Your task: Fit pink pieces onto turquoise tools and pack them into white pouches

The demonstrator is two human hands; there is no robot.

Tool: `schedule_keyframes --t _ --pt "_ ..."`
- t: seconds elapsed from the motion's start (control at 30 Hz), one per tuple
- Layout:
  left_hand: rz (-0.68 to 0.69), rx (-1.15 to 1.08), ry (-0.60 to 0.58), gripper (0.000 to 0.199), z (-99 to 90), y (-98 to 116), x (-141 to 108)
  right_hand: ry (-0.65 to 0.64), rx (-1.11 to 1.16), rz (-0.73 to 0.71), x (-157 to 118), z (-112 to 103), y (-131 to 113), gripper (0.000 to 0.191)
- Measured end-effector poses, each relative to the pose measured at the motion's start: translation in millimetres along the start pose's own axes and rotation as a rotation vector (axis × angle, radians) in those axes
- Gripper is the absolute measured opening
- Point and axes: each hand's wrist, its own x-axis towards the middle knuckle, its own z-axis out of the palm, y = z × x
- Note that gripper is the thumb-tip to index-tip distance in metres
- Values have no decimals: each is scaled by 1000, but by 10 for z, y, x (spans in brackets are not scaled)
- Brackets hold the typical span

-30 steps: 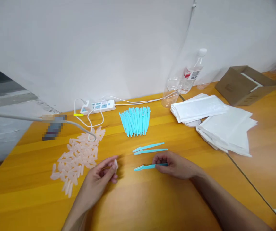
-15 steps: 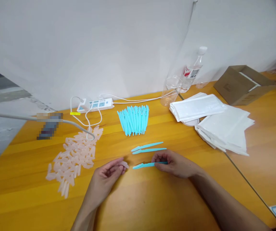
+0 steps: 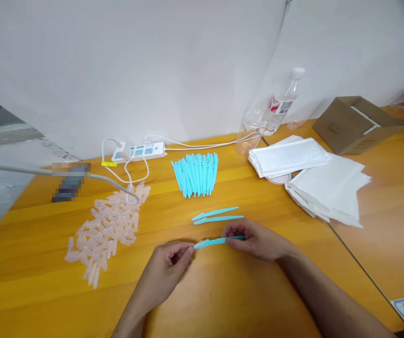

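Note:
My right hand (image 3: pixel 254 238) is closed on the handle end of a turquoise stick (image 3: pixel 218 241) low over the table. At the stick's left tip, my left hand (image 3: pixel 172 270) pinches a small pale pink cap (image 3: pixel 196 245), which is mostly hidden and appears to cover the tip. Two more turquoise sticks (image 3: pixel 219 218) lie side by side just beyond my hands. Farther back is a neat bunch of turquoise sticks (image 3: pixel 197 174). A spread of pale pink caps (image 3: pixel 108 225) lies to the left.
A power strip (image 3: pixel 145 151) with white cables is by the wall, a blurred phone (image 3: pixel 71 183) at the left. A clear container (image 3: pixel 247 134), a bottle (image 3: pixel 281 105), white packets (image 3: pixel 293 157) and an open cardboard box (image 3: pixel 346 126) stand or lie at the right.
My left hand has moved slightly right, bringing the pink cap from beside the stick onto its left tip. My right hand has stayed on the stick.

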Motion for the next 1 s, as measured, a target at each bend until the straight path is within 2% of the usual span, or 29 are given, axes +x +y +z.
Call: schedule_keyframes --t 0.13,0.27,0.33,0.43,0.57,0.83,0.93,1.0 --pt "190 166 65 29 120 19 76 43 -101 -52 -10 46 -23 20" --pt "463 500 225 30 138 -12 191 289 -421 -225 -8 79 -14 18" --pt "526 608 296 29 133 -15 261 391 -600 -327 2 74 8 16" --pt "543 667 309 29 147 -7 359 462 -799 -381 22 52 38 14" --pt "547 647 307 32 178 -27 432 499 -888 -359 40 28 58 12" --pt "497 623 361 39 120 -46 481 531 -907 -360 50 -24 56 17" --pt "494 652 328 36 113 -33 511 560 -816 -359 72 -57 -46 17" --pt "491 652 321 34 112 -19 506 612 -748 -307 172 -98 -156 20"
